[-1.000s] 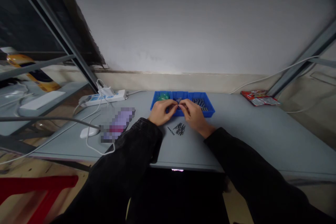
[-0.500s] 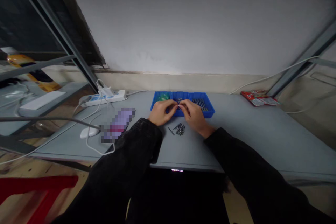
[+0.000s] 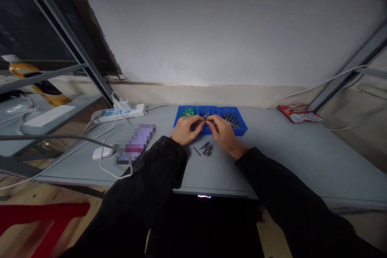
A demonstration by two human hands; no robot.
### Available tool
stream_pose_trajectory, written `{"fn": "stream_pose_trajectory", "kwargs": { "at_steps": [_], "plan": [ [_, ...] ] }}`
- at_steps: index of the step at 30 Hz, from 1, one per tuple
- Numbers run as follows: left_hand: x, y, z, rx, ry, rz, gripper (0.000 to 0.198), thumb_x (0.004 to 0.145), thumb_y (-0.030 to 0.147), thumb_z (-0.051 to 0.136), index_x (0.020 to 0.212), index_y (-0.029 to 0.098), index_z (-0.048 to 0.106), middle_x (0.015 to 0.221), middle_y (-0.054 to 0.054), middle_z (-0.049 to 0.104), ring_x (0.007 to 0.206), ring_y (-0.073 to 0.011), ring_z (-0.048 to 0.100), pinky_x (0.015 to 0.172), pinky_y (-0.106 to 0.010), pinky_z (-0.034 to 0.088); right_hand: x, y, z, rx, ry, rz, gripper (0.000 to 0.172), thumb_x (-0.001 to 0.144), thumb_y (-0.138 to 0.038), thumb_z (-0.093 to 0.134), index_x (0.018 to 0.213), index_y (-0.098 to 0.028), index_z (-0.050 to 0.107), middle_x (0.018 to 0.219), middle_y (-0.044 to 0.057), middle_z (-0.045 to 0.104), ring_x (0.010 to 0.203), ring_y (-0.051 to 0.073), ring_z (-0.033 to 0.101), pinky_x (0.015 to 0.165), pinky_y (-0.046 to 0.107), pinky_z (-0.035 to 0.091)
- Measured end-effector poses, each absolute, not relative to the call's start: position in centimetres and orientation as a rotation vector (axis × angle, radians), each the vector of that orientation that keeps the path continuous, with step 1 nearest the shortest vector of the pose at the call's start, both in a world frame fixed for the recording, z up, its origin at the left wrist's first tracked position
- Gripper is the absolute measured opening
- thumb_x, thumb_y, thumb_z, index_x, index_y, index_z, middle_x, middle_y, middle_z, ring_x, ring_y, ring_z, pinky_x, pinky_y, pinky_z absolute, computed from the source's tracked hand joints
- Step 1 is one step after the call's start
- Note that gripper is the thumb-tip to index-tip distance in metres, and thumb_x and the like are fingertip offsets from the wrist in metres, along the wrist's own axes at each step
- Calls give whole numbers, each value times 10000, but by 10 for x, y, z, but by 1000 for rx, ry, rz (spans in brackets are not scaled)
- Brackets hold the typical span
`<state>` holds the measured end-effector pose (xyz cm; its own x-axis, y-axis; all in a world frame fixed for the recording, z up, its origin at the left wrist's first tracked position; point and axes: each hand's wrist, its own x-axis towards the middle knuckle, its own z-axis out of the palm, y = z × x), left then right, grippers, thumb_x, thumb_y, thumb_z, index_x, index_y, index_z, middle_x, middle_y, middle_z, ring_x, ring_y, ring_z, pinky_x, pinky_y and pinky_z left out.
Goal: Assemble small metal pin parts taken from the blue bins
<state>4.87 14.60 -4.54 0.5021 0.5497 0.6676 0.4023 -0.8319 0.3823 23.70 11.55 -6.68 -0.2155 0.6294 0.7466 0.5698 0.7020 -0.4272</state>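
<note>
My left hand [image 3: 186, 129] and my right hand [image 3: 223, 132] meet fingertip to fingertip over the front of the middle blue bin [image 3: 208, 109]. Both are pinched closed around something small, mostly hidden by the fingers. Small metal parts lie in that middle bin. The left blue bin [image 3: 179, 113] holds green pieces, and dark cylindrical metal parts fill much of the right blue bin [image 3: 241, 131]. On the table just in front of my hands lies a small pile of slim metal pieces [image 3: 208, 149], with a single slim metal piece [image 3: 197, 151] to its left.
A white power strip [image 3: 137, 110] with cables sits at the back left. Nearer me are a phone [image 3: 137, 143] and a white rounded device [image 3: 102, 152]. A red packet [image 3: 299, 113] lies at the far right. The wall stands right behind the bins.
</note>
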Motion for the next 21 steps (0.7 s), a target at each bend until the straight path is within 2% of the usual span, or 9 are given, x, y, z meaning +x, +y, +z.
{"fn": "stream_pose_trajectory", "kwargs": {
  "at_steps": [21],
  "plan": [
    [49,145,-45,2565,829,1229,151,971,240,574,931,151,689,757,-6,678,613,-96,546,631,-229,452,237,116,-67,-936,-1890,77,169,1037,-251,436,971,-203,583,900,39,638,812,169,605,753,305,443]
  ]
}}
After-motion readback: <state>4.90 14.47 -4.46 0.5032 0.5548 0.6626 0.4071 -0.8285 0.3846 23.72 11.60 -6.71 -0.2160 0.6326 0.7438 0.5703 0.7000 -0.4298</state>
